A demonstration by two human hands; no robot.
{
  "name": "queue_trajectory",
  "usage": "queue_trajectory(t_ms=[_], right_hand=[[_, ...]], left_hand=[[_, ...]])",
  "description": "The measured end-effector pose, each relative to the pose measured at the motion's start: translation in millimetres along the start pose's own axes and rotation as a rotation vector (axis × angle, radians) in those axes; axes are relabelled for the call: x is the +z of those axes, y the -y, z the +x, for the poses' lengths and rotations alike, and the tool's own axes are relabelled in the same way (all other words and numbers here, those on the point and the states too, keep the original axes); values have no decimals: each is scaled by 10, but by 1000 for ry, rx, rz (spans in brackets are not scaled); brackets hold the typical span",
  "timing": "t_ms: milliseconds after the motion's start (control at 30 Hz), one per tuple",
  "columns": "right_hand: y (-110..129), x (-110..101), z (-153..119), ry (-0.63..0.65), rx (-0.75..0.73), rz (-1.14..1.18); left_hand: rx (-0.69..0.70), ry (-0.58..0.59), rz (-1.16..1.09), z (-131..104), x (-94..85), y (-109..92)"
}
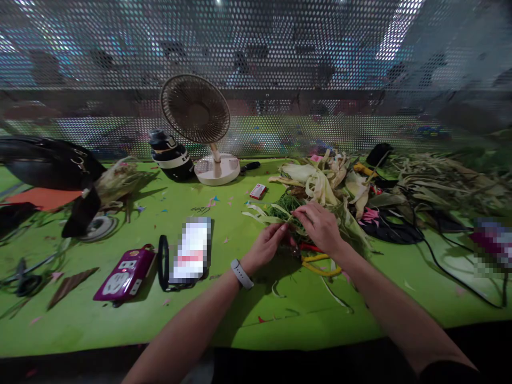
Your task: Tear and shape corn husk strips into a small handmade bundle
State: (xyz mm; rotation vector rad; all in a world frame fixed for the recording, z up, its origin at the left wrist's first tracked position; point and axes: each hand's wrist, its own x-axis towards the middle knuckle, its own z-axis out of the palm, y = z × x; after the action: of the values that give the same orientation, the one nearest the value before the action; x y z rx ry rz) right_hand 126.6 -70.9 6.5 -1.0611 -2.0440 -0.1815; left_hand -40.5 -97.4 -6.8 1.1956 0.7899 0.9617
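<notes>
My left hand (267,246), with a pale band at the wrist, is closed in a pinch near the end of a pale green leaf strip (262,216). The fingertips of my right hand (321,226) meet it from the other side, pinched on the same strip. Between and behind them sits a tuft of thin green strands (287,204). A tool with looped yellow handles (322,265) lies under my right wrist, its front end partly hidden. Just beyond my hands is a heap of dry corn husks (320,178).
A fan (218,169) and a black bottle (173,160) stand before a perforated metal screen (276,64). Left on the green table (176,325) lie a phone (191,250), a purple device (125,274), scissors (28,280) and a black bag (48,162). A cable (448,274) runs at right.
</notes>
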Motion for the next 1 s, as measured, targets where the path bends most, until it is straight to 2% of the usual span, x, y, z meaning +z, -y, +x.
queue_trajectory(t_ms=[133, 300, 367, 467, 567, 700, 867, 1000], right_hand=[[-17, -50, 35, -4, 26, 106], [-10, -161, 110, -39, -17, 185], [-4, -152, 123, -60, -6, 215], [-11, -65, 116, -17, 26, 219], [-23, -2, 105, 6, 28, 174], [0, -80, 114, -161, 142, 232], [51, -155, 113, 49, 44, 368], [72, -157, 98, 155, 20, 448]], left_hand=[[-35, 26, -66, -7, -19, 4], [-81, 104, -15, -44, -72, -51], [-81, 147, 3, -62, -72, -73], [-93, 169, 29, -79, -50, -81], [-99, 137, 10, -77, -36, -61], [-27, 38, -42, -58, -46, -32], [13, 12, -24, -70, -50, -54], [33, 5, 45, -91, -33, -106]])
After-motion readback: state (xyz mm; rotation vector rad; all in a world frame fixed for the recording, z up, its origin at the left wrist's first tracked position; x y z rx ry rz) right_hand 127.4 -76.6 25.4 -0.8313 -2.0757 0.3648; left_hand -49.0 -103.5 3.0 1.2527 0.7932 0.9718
